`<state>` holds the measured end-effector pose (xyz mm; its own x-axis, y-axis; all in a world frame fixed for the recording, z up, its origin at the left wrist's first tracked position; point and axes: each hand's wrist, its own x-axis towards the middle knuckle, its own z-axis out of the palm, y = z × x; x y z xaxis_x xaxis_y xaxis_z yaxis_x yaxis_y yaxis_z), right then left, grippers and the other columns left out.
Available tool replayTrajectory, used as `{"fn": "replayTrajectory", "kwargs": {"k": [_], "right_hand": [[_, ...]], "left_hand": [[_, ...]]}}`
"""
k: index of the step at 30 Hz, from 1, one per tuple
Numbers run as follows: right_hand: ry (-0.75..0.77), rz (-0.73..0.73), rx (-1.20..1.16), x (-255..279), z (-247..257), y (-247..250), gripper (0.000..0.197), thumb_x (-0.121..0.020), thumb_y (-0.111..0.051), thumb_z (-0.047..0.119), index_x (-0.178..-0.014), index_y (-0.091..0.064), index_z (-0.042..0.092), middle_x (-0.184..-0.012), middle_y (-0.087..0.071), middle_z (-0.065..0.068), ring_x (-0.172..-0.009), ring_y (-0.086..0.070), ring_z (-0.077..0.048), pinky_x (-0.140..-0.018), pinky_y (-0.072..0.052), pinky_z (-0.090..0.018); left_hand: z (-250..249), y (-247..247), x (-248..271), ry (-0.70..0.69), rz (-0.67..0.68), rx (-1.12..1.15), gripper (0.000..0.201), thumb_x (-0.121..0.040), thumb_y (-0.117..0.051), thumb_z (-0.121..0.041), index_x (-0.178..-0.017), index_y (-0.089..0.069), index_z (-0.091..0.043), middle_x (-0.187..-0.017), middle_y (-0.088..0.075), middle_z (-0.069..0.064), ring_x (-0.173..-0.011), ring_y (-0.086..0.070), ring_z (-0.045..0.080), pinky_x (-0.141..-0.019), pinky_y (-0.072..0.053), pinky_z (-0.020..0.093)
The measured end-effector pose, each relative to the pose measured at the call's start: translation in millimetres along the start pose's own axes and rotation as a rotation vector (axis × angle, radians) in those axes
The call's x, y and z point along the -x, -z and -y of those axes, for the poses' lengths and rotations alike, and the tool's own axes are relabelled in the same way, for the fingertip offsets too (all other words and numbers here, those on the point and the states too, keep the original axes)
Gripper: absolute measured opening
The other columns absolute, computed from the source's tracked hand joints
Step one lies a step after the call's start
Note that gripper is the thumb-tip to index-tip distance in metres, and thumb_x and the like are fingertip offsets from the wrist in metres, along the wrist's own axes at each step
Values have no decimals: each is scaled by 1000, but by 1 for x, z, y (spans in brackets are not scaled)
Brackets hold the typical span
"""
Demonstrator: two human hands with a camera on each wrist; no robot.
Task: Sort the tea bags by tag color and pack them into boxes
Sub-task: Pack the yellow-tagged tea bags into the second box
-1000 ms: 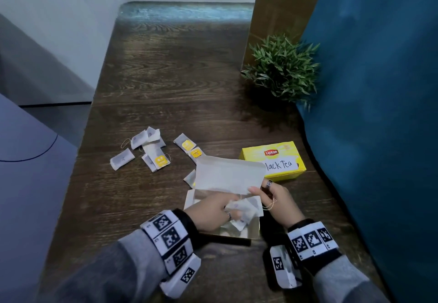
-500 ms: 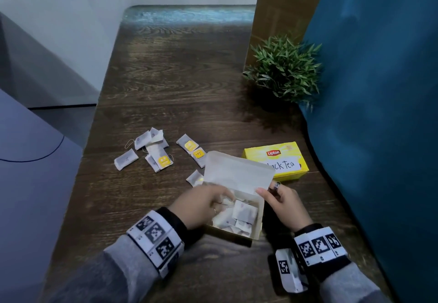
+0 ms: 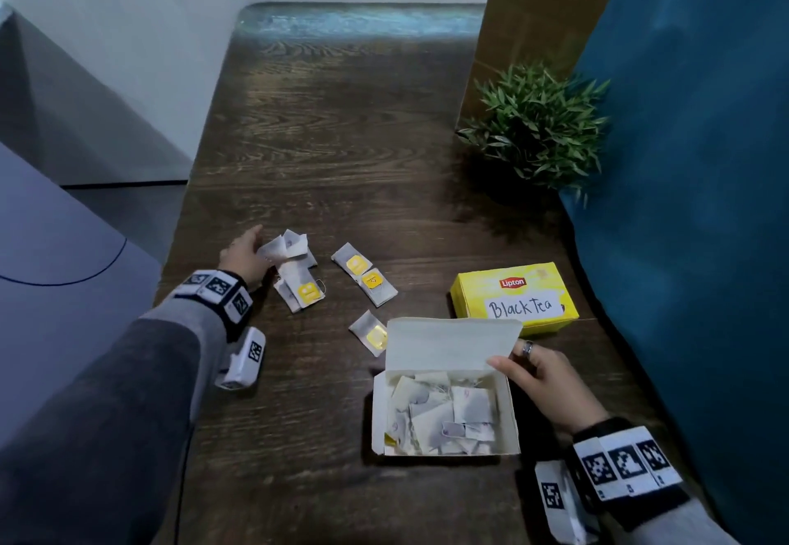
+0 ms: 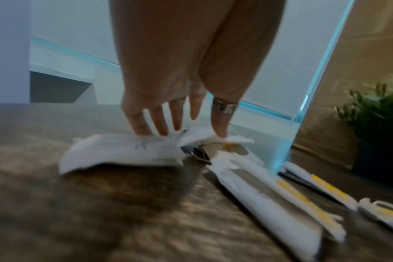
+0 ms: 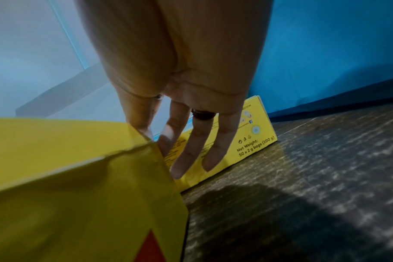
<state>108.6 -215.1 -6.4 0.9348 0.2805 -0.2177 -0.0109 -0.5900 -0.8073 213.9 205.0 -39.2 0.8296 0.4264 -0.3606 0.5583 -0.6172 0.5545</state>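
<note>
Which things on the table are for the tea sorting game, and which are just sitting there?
For the job: loose tea bags, open box holding bags, closed Black Tea box, left hand, right hand.
Just there: potted plant, blue curtain.

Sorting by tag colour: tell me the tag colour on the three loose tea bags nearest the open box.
Yellow tags, clearest in the head view.

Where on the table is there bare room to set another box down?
The far table, beyond the loose tea bags and left of the plant, is bare wood. So is the near strip left of the open box. It is crowded between the left hand, the open box and the closed box.
</note>
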Motion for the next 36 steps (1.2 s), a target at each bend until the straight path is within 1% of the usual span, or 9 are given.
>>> {"fn": "replayTrajectory", "kwargs": {"k": [3,9,14,19,25,27,29,33,36], "right_hand": [[-15,13,-9,-2,-2,0,11,-86,-62,25,-92,-71,20,-89,-67,32,-91,-62,10,-81,-47,-11],[-19,3,-46,-3,7,-1,9,-81,-60,40,-89,-61,45,-87,-61,44,-93,-59,15,-79,-43,-3],[-9,11,-42,-4,8,-3,22,-86,-61,26,-93,-59,48,-89,-59,46,-96,-58,16,-82,-43,-3],[-9,11,-25,-5,9,-3,23,-88,-61,23,-91,-60,45,-86,-58,48,-94,-56,19,-79,-41,-1],[-22,25,-29,-4,8,-2,17,-89,-60,21,-78,-64,34,-79,-66,35,-83,-59,15,-71,-41,-3],[-20,19,-31,-4,5,-2,10,-89,-60,22,-87,-69,20,-87,-70,24,-88,-60,11,-76,-44,-7],[-13,16,-17,-3,4,-4,17,-89,-59,24,-94,-69,12,-95,-70,17,-92,-60,9,-80,-46,-9],[-8,18,34,-1,7,0,22,-87,-62,16,-72,-61,32,-69,-63,27,-74,-59,8,-69,-42,-10],[53,16,82,-1,6,1,32,-80,-59,6,-80,-65,37,-91,-68,22,-87,-62,4,-77,-45,-12]], "left_hand": [[-11,-1,-9,-95,168,-244,73,-88,-60,-19,-149,-20,-24,-153,-28,8,-139,-22,37,-112,-22,41],[-15,-7,-22,-101,153,-246,82,-73,-77,-33,-142,-35,-19,-143,-42,14,-132,-35,34,-108,-34,45],[-21,-13,-17,-159,147,-283,55,-71,-78,-30,-114,-53,-8,-122,-52,18,-112,-48,36,-90,-43,41],[-27,-12,-2,-296,112,-242,21,-81,-63,-6,-90,-44,-5,-98,-51,16,-99,-52,33,-69,-34,32],[-37,17,29,-276,-16,129,18,-82,-59,-1,-98,-49,0,-98,-56,13,-93,-56,29,-73,-44,38],[-52,25,57,-350,68,310,18,-82,-60,3,-97,-58,-5,-102,-60,12,-101,-60,33,-81,-50,43],[-71,25,103,-497,278,441,31,-81,-63,6,-87,-70,-24,-101,-69,2,-96,-66,19,-79,-53,30],[-89,-10,180,-612,839,347,14,-76,-66,-10,-88,-68,-17,-89,-67,-6,-71,-56,-1,-63,-45,14],[-89,-43,204,-646,729,25,21,-76,-72,-26,-84,-54,-18,-77,-56,-9,-67,-51,-2,-66,-45,23]]}}
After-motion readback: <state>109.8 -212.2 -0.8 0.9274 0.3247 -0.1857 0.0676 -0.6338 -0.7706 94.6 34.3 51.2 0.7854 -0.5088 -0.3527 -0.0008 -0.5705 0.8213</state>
